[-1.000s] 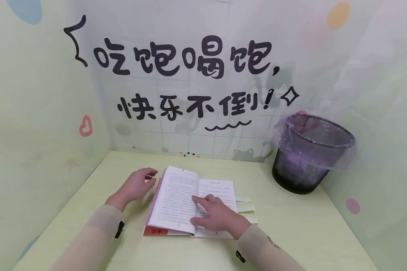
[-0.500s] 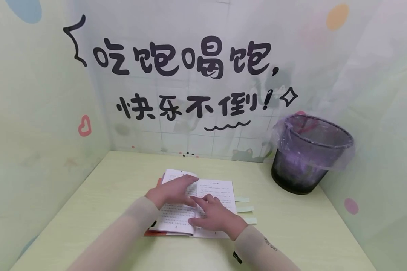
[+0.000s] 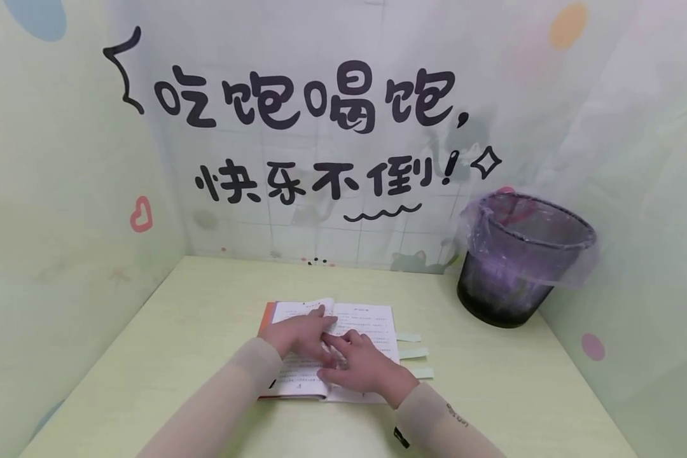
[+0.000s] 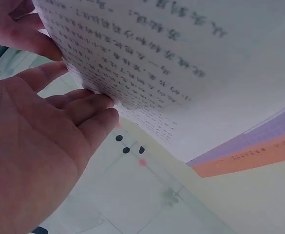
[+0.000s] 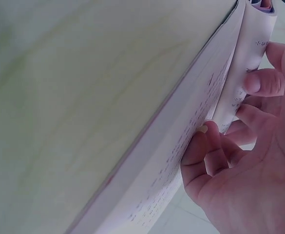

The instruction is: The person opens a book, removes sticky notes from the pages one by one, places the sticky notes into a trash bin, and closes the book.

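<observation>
The book (image 3: 371, 326) lies open on the near middle of the table (image 3: 217, 296); left hand (image 3: 301, 334), loosely extended, and right hand (image 3: 365, 364), fingers partly bent, touch its pages; only the head view shows green tabs (image 3: 414, 353) right, only the left wrist orange-border lettering (image 4: 249, 155)

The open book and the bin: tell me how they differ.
The open book lies flat with white, printed pages; the bin stands mouth up and is dark, with a see-through purplish liner.
The bin rises well above the table; the book is low.
The left hand and right hand touch the book; neither touches the bin.
Both rest on the table.
</observation>
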### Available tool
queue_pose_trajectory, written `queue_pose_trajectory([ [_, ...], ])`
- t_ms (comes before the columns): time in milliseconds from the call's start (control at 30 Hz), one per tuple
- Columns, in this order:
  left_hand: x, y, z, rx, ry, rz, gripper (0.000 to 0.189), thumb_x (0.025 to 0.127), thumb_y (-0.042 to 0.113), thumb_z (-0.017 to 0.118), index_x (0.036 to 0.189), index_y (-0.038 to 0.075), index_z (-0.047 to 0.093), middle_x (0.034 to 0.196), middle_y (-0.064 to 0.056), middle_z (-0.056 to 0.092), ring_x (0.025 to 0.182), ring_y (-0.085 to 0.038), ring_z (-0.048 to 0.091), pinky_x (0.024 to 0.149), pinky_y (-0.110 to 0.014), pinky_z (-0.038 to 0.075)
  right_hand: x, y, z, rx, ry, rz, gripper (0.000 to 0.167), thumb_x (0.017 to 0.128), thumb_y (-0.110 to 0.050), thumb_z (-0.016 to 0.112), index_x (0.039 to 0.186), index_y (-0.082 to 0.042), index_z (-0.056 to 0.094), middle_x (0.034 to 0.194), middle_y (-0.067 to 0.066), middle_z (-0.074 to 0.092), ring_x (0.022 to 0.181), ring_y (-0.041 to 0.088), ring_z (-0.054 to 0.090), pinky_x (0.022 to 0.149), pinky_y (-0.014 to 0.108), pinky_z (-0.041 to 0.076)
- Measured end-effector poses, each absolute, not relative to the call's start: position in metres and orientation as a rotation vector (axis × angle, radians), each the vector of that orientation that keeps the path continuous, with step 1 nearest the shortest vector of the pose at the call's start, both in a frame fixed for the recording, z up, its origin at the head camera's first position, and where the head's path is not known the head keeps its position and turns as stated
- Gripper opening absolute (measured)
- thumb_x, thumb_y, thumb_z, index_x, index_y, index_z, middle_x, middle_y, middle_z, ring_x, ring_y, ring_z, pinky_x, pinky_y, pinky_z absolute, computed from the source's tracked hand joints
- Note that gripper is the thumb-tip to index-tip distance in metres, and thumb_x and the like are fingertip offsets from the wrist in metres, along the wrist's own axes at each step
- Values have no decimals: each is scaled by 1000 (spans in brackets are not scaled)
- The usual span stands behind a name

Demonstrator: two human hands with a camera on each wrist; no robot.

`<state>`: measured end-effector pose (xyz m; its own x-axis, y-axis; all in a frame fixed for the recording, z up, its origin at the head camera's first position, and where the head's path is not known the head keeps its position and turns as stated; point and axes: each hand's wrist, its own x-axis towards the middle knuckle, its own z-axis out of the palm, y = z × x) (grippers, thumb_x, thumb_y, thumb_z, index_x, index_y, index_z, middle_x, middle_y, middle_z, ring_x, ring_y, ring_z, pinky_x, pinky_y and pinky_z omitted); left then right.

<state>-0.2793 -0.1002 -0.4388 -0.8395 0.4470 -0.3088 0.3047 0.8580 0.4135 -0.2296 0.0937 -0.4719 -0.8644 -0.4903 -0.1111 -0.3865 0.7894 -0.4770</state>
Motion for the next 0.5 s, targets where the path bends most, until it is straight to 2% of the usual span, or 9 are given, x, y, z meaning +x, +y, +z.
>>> queue_pose_trajectory([
  [100, -280, -104, -442, 570, 2620, 494, 101, 86, 50, 91, 170, 20, 44, 184, -19, 19, 168, -42, 28, 133, -63, 33, -229, 93, -472, -678, 2753, -656, 77, 100, -65, 67, 169, -41, 43, 148, 10, 58, 131, 30, 55, 107, 56, 58],
  [333, -277, -101, -442, 570, 2609, 496, 77, 87, 50, 89, 157, 30, 63, 184, -23, 15, 167, -49, 28, 130, -69, 34, -231, 95, -475, -688, 2746, -651, 80, 100, -67, 64, 169, -31, 44, 153, 13, 56, 137, 32, 54, 110, 58, 57],
  [500, -272, -97, -446, 541, 2654, 466, 77, 86, 52, 90, 155, 32, 64, 183, -23, 16, 165, -51, 30, 128, -69, 38, -232, 101, -479, -725, 2726, -676, 82, 101, -68, 63, 170, -28, 44, 164, 14, 52, 149, 36, 51, 117, 60, 53],
])
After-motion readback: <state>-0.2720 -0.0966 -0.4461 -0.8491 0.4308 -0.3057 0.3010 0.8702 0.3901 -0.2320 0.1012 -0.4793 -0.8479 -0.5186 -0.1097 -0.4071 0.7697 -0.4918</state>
